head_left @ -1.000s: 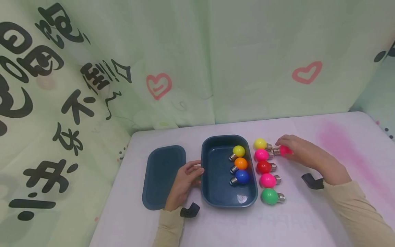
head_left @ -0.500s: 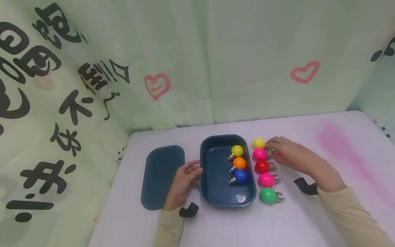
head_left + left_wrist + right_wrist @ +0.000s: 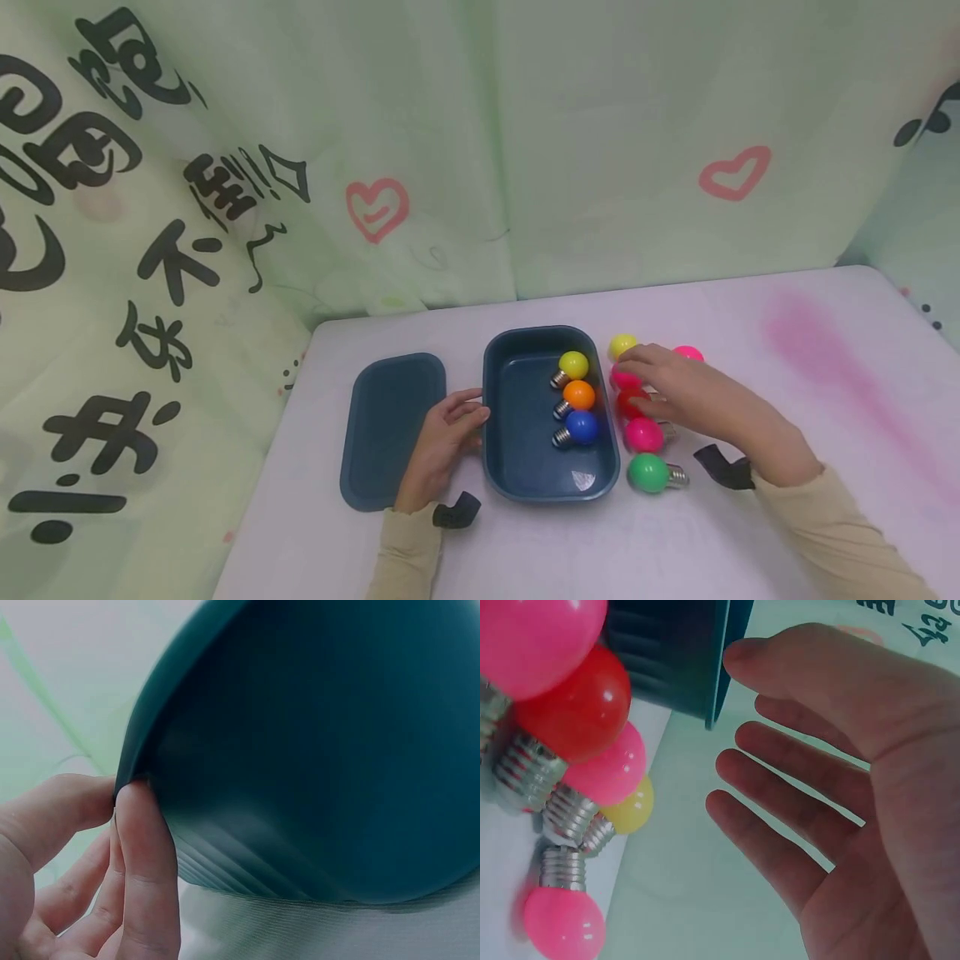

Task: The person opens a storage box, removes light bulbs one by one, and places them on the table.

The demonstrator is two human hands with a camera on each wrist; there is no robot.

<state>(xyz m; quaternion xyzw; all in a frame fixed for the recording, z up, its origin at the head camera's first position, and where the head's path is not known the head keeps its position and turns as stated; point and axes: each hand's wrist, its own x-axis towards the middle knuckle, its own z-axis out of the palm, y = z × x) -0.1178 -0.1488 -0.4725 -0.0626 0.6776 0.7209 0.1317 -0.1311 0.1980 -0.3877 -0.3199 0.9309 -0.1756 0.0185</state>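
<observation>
My left hand (image 3: 442,450) pinches the left rim of a dark blue box (image 3: 521,458), thumb and fingers on either side of the wall in the left wrist view. Inside the box lie a yellow bulb (image 3: 573,365), an orange bulb (image 3: 578,394) and a blue bulb (image 3: 582,427). My right hand (image 3: 697,400) hovers over a column of bulbs beside the box, fingers apart and holding nothing in the right wrist view. It partly covers a pink bulb (image 3: 622,377) and a red bulb (image 3: 627,404). Another pink bulb (image 3: 564,922) lies apart, right of the column.
A yellow bulb (image 3: 622,346) tops the column; a pink bulb (image 3: 644,435) and a green bulb (image 3: 648,472) form its near end. A flat dark blue lid (image 3: 393,417) lies left of the box. Behind the white table (image 3: 750,317) hangs a pale green curtain (image 3: 600,167).
My right hand has left the outlying pink bulb and moved left and nearer, over the column. My left hand has stayed on the box rim. The head view has shifted slightly.
</observation>
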